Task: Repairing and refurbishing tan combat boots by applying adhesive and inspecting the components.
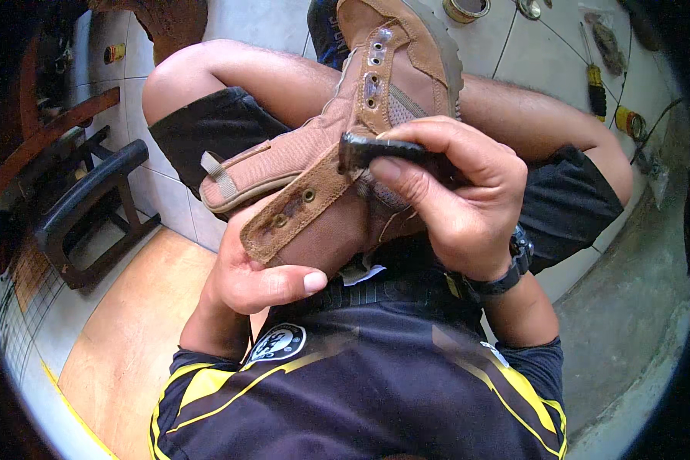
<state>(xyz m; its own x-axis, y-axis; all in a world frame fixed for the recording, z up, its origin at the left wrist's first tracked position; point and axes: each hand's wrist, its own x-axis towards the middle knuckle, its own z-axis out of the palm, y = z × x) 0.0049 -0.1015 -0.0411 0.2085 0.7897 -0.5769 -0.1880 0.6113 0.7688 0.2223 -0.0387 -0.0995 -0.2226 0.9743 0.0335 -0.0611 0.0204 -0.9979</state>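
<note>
A tan-brown lace-up boot [337, 130] lies across my lap, toe pointing away and its tongue folded out to the left. My left hand [245, 280] grips the boot's shaft from below, thumb resting on it near the end of the eyelet strip [307, 195]. Glossy wet-looking patches surround the upper eyelets [374, 80]. Between the thumb and fingers of my right hand [468, 184] is a short, flat black tool [379, 149], its end touching or just over the strip. Its exact kind is unclear, and my fingers hide its rear part.
To the left stands a low black stool [92, 207] beside a wooden board [146, 307]. A small yellow can [115, 53] sits at the far left. On the right floor are a screwdriver [595, 88], another can [630, 123], an open tin [465, 9] and a plastic bag [606, 42].
</note>
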